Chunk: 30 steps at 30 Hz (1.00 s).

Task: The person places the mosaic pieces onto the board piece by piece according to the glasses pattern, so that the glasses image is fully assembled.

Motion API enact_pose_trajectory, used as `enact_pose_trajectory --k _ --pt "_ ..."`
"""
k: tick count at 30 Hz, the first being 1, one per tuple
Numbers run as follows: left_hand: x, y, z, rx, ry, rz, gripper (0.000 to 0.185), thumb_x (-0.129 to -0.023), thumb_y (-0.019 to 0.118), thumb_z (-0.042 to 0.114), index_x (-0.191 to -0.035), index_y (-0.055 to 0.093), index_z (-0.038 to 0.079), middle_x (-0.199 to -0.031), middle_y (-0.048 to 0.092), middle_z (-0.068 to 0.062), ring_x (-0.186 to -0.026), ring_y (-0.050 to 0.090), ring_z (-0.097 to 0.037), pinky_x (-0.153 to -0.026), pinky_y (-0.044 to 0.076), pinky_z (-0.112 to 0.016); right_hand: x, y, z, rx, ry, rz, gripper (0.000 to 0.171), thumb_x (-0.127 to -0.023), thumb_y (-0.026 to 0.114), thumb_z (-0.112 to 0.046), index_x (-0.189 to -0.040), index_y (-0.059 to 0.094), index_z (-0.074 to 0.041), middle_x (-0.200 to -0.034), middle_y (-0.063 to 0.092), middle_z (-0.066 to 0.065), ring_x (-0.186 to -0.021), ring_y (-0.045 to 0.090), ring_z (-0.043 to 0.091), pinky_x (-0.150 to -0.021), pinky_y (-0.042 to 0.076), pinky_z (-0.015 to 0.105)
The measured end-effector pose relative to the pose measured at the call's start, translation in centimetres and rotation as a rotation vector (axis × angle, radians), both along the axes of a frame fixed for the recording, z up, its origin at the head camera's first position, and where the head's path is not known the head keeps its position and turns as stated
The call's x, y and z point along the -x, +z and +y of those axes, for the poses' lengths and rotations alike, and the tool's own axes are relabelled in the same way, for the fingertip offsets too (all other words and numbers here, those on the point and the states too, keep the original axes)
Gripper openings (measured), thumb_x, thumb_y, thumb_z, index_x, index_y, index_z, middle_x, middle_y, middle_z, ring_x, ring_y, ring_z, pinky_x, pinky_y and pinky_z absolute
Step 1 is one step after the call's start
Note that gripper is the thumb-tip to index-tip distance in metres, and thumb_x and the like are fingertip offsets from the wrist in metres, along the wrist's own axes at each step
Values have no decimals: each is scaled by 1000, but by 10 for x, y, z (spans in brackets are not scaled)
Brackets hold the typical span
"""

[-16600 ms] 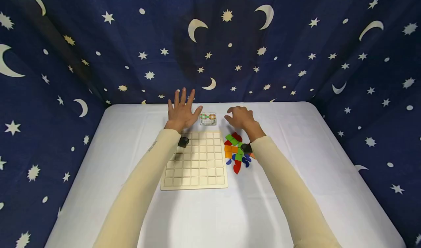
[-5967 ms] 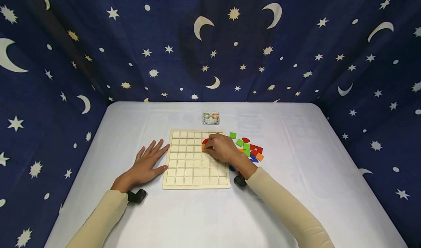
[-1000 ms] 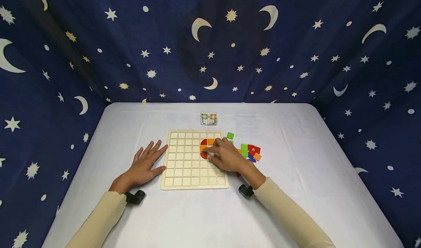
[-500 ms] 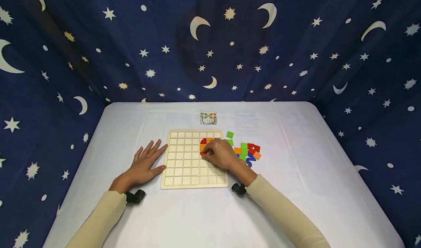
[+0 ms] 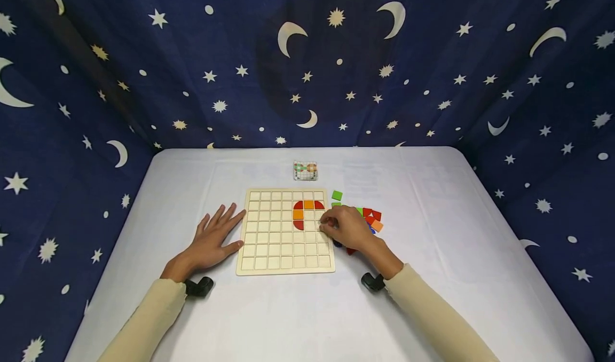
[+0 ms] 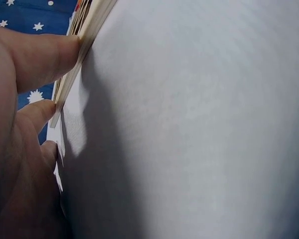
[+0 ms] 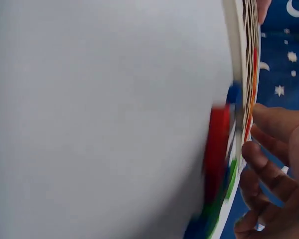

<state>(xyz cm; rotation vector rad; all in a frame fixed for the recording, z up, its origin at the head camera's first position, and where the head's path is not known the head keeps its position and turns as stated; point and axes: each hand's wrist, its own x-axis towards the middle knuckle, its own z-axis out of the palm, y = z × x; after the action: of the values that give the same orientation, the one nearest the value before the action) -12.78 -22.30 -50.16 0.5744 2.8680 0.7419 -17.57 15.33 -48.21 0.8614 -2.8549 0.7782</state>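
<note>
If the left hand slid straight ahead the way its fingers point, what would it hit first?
Probably the board: the left hand lies flat, fingers aimed at the board's left edge, and the left wrist view shows fingertips already touching it.

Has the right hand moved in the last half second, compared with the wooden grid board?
Yes. The right hand has slid right, off the pale wooden grid board to its right edge, uncovering the red and orange tiles.
</note>
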Motion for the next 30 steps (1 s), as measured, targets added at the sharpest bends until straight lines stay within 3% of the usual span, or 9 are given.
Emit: enact_pose_trajectory --k 8,11,16,20,24,30 --pt "-2 3 1 5 4 3 73 -97 60 39 -157 27 16 -163 11 -14 -148 1 -37 -112 -4 -61 -6 3 50 -111 -151 -25 27 -81 83 -29 -104 77 -16 -108 56 4 -95 46 24 -81 40 39" --pt "-2 4 1 6 5 -2 72 -97 60 39 -157 27 16 -163 11 -13 -148 1 -36 -112 -4 -60 -10 3 63 -120 -170 -19 30 -80 83 -28 -106 76 -16 -111 55 6 -98 46 27 -82 39 43" --pt "-2 2 1 9 8 -6 73 -97 60 39 -157 27 16 -163 11 -13 -148 1 -36 -112 -4 -60 -21 2 74 -75 -37 -38 24 -79 83 -21 -102 78 -23 -111 56 3 -104 44 27 -83 34 43" --pt "-2 1 1 8 10 -5 72 -97 60 40 -157 27 16 -163 11 -13 -148 0 -36 -112 -4 -59 -30 1 78 -71 93 -64 22 -78 83 -25 -99 79 -31 -116 55 2 -113 39 29 -82 28 43" --pt "-2 0 0 8 8 -3 72 -97 59 40 -157 27 17 -163 11 -13 -148 0 -36 -112 -4 -60 -35 2 79 -104 123 -52 25 -76 86 -29 -100 79 -32 -112 54 -1 -112 38 26 -80 26 41" --pt "-1 0 0 4 7 1 73 -96 60 39 -157 27 16 -163 11 -13 -148 1 -36 -112 -4 -60 -37 3 78 -125 128 -22 25 -75 88 -26 -99 79 -25 -97 53 -8 -97 41 16 -77 28 38"
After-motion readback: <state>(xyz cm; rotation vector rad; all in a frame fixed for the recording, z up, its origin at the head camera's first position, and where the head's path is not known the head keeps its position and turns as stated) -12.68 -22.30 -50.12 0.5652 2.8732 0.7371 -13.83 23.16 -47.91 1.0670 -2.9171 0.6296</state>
